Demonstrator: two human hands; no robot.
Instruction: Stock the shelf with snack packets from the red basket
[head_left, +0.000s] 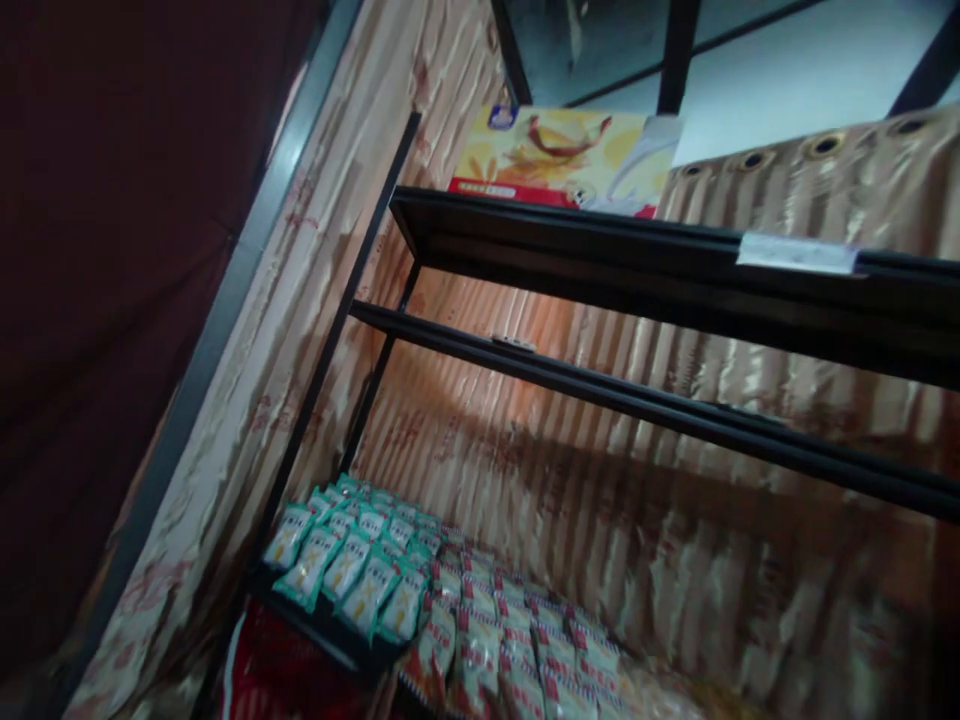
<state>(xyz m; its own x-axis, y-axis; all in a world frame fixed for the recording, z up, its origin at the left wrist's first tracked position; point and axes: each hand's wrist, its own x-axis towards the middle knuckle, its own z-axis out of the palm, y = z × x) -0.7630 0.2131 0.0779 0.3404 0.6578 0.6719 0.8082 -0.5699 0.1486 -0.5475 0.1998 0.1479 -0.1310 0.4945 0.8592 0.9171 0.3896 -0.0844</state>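
Observation:
Neither my left hand nor my right hand shows in the head view. A black metal shelf rack (615, 395) fills the middle and right, tilted in the picture. On its lower shelf stand rows of small green-and-white snack packets (364, 590). Beside them, to the right, lie several rows of red-and-white snack packets (517, 655), partly cut off by the bottom edge. A yellow-and-red printed cardboard box (562, 155) rests on the top shelf (570, 225).
Behind the rack hangs a striped beige curtain (495, 430) with metal eyelets. A grey metal post (225, 290) and a dark brown cloth (112, 250) stand at the left. A white label (796, 253) sits on the top shelf's front edge. Below the green packets is something red (281, 665).

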